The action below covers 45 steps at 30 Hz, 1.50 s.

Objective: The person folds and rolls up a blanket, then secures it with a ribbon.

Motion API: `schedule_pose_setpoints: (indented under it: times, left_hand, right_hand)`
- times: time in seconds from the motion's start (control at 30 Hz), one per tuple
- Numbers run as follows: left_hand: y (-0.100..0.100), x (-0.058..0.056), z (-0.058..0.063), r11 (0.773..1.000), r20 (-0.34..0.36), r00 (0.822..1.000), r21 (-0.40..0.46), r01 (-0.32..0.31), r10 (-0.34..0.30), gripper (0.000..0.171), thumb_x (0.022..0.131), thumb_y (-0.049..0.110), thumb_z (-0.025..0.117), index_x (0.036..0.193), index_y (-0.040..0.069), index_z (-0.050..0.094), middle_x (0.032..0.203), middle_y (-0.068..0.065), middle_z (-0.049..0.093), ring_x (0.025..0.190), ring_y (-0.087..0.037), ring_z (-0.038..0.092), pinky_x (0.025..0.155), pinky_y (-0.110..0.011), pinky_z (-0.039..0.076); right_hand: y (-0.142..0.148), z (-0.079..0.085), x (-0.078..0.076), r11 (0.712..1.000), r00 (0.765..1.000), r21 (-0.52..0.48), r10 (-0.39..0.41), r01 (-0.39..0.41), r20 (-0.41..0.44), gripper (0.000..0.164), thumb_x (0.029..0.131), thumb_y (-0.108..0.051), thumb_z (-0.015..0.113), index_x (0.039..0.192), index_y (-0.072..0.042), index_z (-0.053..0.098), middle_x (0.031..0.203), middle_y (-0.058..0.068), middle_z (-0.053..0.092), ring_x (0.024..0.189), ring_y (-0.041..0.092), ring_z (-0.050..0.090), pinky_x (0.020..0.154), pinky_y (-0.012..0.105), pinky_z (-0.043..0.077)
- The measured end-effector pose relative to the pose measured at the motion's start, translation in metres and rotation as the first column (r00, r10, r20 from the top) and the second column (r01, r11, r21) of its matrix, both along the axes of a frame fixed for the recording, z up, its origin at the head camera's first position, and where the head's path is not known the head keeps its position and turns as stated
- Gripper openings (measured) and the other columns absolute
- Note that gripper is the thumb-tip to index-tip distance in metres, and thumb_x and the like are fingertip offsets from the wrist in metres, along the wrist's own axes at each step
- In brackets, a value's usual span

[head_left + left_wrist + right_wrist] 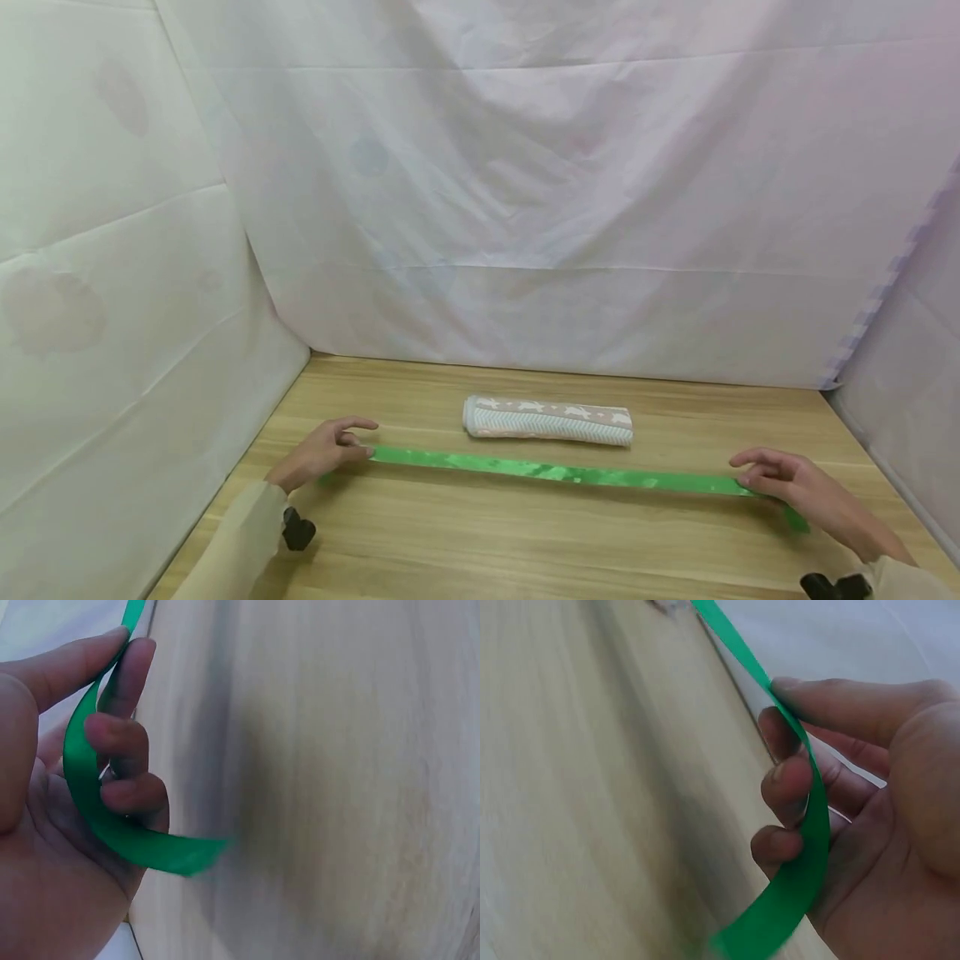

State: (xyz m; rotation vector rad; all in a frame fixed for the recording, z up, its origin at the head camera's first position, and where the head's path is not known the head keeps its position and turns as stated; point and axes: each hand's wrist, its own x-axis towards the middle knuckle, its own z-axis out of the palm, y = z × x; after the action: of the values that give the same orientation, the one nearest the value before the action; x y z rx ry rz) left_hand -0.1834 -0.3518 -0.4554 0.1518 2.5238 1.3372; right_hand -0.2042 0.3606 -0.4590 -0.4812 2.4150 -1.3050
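Note:
A shiny green ribbon (555, 472) is stretched nearly straight between the two hands, above the wooden table. My left hand (324, 452) pinches it near one end between thumb and a finger. In the left wrist view the loose tail of the ribbon (82, 761) curves down past the palm and curled fingers. My right hand (798, 487) pinches the other end the same way. Its short tail of ribbon (814, 847) hangs along the palm in the right wrist view. Behind the ribbon, apart from it, lies a rolled patterned cloth (549, 421).
The wooden table (480, 542) has white cloth hangings (525, 208) behind it and on both sides. A black wrist device (298, 529) sits at the left sleeve, and another black device (834, 587) at the right.

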Motion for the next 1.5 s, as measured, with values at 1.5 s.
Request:
schedule_pose_setpoints:
  times: [1.5]
  left_hand:
    - [-0.004, 0.001, -0.022, 0.964, -0.120, 0.982, -0.208, -0.167, 0.145, 0.047, 0.093, 0.023, 0.071, 0.134, 0.006, 0.056, 0.097, -0.003, 0.065, 0.088, -0.018, 0.058, 0.074, -0.034, 0.049]
  right_hand:
    - [-0.003, -0.028, 0.004, 0.919, 0.912, 0.310, -0.107, 0.242, -0.395, 0.014, 0.089, -0.011, 0.073, 0.102, -0.007, 0.070, 0.083, -0.008, 0.065, 0.073, -0.006, 0.054, 0.064, 0.023, 0.048]
